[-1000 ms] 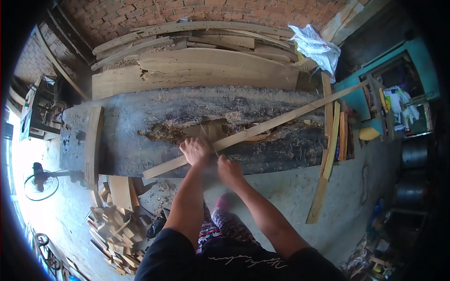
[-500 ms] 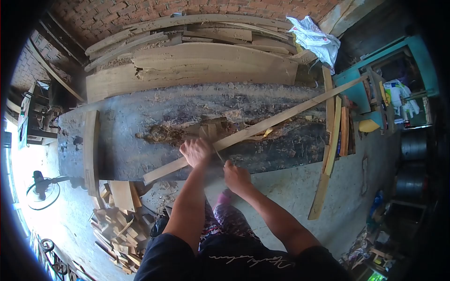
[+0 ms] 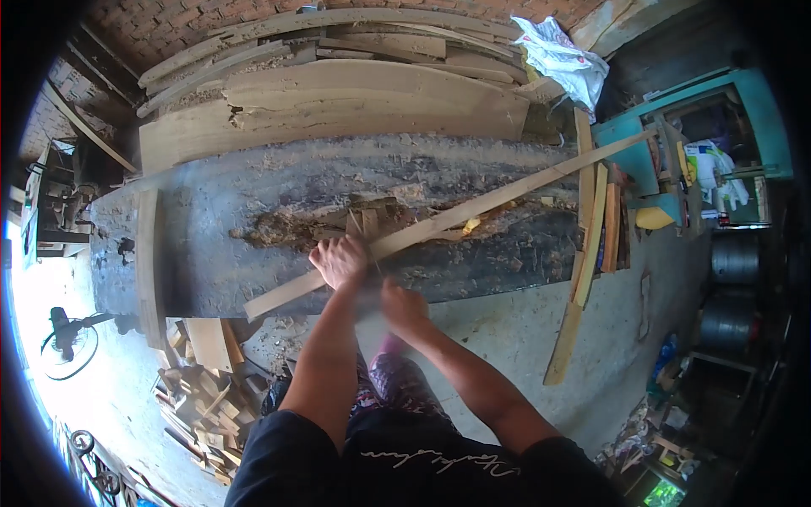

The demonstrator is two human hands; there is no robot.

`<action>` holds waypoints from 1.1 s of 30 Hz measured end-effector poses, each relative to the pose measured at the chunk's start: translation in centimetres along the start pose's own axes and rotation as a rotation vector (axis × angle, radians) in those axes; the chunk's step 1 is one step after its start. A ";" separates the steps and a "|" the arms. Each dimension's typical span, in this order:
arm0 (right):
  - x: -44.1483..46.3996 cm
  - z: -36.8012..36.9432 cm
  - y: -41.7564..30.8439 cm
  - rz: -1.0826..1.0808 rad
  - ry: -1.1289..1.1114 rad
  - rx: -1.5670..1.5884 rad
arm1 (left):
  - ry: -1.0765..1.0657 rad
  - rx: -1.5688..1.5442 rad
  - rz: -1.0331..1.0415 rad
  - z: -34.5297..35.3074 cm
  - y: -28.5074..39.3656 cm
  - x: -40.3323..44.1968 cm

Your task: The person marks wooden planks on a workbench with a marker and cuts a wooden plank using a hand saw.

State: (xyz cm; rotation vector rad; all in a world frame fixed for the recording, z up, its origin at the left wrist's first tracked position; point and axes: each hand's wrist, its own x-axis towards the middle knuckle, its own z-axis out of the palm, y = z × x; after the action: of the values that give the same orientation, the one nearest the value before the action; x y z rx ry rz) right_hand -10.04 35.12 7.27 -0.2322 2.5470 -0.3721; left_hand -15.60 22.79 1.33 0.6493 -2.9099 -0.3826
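"So, what's just changed in the head view?"

"From out here, I see the right hand (image 3: pixel 405 308) slightly closer to the left hand (image 3: pixel 340 260) than half a second ago. Its fingers are wrapped around the near end of a thin tool (image 3: pixel 377 264)."

"And the left?"

"It bears down on the wooden strip (image 3: pixel 473 209). I can't tell whether those fingers grip or only press."

"Where's the strip?"

"Slantwise across the dark surface (image 3: pixel 207 262), over the rotted hollow (image 3: pixel 274 230), and in one piece as far as I see."

"Meaning?"

"I'd judge the tool is being worked back and forth at one spot, with the strip held steady."
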 end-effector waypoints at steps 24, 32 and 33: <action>-1.8 -4.5 0.1 -0.032 -0.127 0.040 | -0.156 0.022 0.008 0.5 -0.4 0.4; 1.1 -3.2 1.2 -0.019 -0.073 0.088 | -0.156 0.016 0.001 0.7 -0.3 -0.2; 1.6 -2.8 0.8 -0.023 -0.076 0.093 | -0.125 0.023 0.011 0.5 -0.2 -0.3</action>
State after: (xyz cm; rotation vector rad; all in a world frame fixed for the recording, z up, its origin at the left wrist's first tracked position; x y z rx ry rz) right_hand -12.98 36.11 8.51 -0.2358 2.4469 -0.4803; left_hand -15.38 22.81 0.74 0.6347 -3.0392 -0.4038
